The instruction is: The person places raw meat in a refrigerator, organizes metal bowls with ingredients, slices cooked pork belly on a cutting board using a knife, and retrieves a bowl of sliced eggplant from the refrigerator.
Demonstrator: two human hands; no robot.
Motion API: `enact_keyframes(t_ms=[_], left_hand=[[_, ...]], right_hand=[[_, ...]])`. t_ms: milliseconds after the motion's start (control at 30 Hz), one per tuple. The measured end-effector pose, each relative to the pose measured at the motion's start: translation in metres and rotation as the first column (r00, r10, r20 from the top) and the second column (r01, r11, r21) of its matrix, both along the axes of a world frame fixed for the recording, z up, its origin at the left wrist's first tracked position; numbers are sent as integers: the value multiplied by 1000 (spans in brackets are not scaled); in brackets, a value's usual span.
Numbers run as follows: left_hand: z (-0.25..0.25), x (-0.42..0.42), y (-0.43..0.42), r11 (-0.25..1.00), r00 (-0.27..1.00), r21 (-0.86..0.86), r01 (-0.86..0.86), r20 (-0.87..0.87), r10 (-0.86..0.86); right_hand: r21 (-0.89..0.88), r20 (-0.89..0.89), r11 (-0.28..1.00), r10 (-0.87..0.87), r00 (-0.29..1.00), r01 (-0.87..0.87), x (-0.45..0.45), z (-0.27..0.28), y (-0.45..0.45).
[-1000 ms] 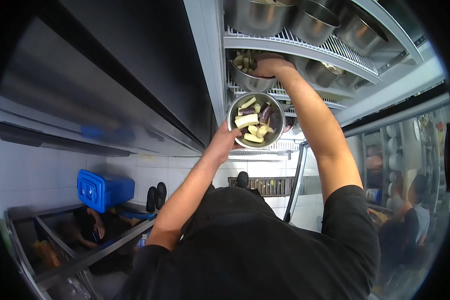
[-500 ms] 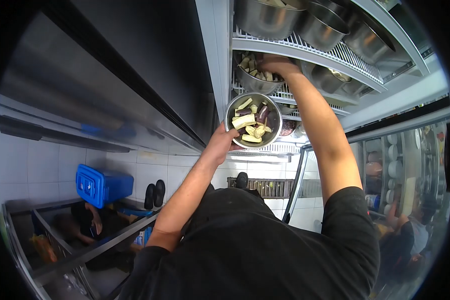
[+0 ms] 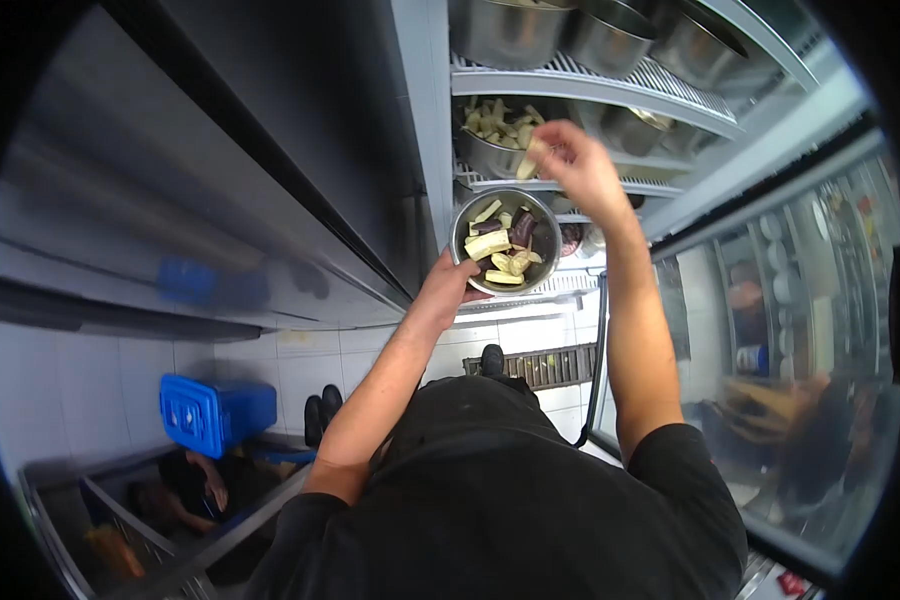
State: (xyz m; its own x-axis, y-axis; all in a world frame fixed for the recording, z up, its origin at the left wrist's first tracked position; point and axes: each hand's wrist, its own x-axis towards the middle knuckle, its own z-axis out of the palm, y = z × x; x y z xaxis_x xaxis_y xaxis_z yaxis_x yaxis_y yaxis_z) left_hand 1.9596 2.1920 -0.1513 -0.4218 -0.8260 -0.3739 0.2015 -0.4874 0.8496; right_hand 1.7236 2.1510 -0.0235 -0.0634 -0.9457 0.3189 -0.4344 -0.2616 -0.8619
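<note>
Under a round metal bowl (image 3: 554,262), my left hand (image 3: 453,284) grips the rim at its left side, thumb on top. The bowl holds several eggplant pieces (image 3: 489,244), some pale and some purple-skinned. Above and right of it, my right hand (image 3: 572,165) pinches a pale eggplant piece (image 3: 531,160) between its fingers. Just behind that hand, a larger metal pot (image 3: 490,158) stands on the middle fridge shelf, full of pale eggplant pieces (image 3: 495,121).
More metal pots (image 3: 511,34) stand on the upper wire shelf (image 3: 590,82). The open glass door (image 3: 730,330) is at the right. A blue bin (image 3: 217,413), dark shoes (image 3: 322,412) and a floor drain grate (image 3: 547,367) lie below. At lower left is a person's hand (image 3: 213,486).
My right hand has come out of the pot on the shelf with an eggplant piece, moving down toward the bowl. The glass door shows more of its surface at the right.
</note>
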Motion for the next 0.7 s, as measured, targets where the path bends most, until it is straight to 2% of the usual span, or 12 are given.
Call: enact_keyframes(t_ms=[67, 133, 200, 267, 333, 400, 467, 533, 567, 600, 667, 700], left_hand=[[1, 2, -2, 999, 999, -13, 47, -24, -47], [-17, 5, -12, 995, 995, -5, 101, -10, -101], [-26, 0, -20, 996, 994, 15, 87, 58, -88], [-64, 0, -26, 996, 994, 50, 80, 72, -84], [-90, 0, -27, 992, 996, 118, 43, 72, -52], [-106, 0, -29, 987, 983, 119, 109, 132, -124], [-121, 5, -33, 966, 959, 142, 218, 151, -238], [-120, 7, -32, 941, 933, 166, 294, 163, -320], [-123, 6, -37, 925, 904, 168, 340, 212, -370], [-159, 8, -49, 895, 867, 154, 418, 227, -444], [-191, 1, -70, 803, 782, 117, 584, 185, -595], [-188, -4, -72, 719, 689, 164, 676, 205, -695]], right_hand=[[48, -208, 998, 51, 977, -42, 9, -17, 31], [-132, -346, 991, -75, 935, 31, 16, -43, 52], [-16, -170, 967, -255, 952, 256, 21, -42, 76], [-27, -112, 895, -446, 888, 445, 23, -51, 118], [87, -148, 804, -573, 806, 588, 25, -74, 171], [479, -360, 637, -485, 797, 604, 15, -109, 234], [676, -331, 476, -485, 809, 562, 0, -174, 314], [786, -199, 151, -856, 478, 599, -13, -175, 360], [708, -339, 71, -838, 427, 702, -33, -177, 378], [612, -471, -14, -809, 350, 791, -50, -180, 386], [291, -576, -212, -817, -6, 933, -63, -166, 361], [239, -396, -76, -918, 26, 968, -69, -168, 345]])
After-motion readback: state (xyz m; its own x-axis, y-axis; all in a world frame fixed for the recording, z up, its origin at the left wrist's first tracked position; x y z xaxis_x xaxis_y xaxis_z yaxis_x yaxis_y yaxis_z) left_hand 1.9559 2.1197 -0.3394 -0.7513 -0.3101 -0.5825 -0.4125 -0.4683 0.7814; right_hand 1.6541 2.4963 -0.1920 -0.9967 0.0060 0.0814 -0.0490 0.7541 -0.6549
